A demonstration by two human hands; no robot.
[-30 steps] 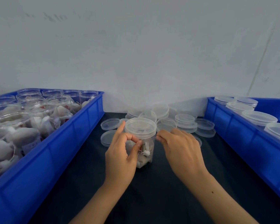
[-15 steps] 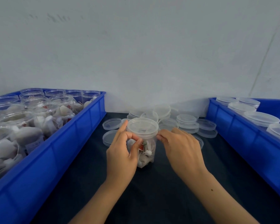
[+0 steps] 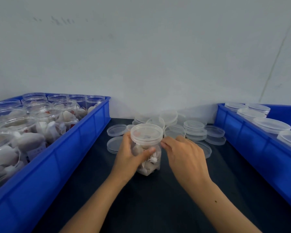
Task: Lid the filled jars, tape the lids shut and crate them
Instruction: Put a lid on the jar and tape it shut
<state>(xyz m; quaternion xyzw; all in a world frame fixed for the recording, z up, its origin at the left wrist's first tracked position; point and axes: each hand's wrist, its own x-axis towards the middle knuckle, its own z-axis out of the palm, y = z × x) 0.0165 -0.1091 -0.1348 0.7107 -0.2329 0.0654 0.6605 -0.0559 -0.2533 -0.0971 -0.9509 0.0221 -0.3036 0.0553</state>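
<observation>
Dark matting (image 3: pixel 158 199) runs between two blue crates under a plain grey wall. Dead centre, a filled jar (image 3: pixel 149 163) stands upright, its lid (image 3: pixel 146 134) already seated, loose lids (image 3: pixel 194 130) heaped just behind. The left hand (image 3: pixel 129 155) wraps the jar's body, thumb across the front. The right hand (image 3: pixel 185 153) is at the lid's right edge, fingertips pinched together there; whether they hold tape I cannot tell. Lidded jars fill the right crate (image 3: pixel 252 148), on the pinching hand's side.

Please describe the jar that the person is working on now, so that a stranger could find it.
Between the two blue crates, on the dark table, one clear jar stands alone. The left hand grips it; unlike the left crate's open jars, it wears a lid.
</observation>
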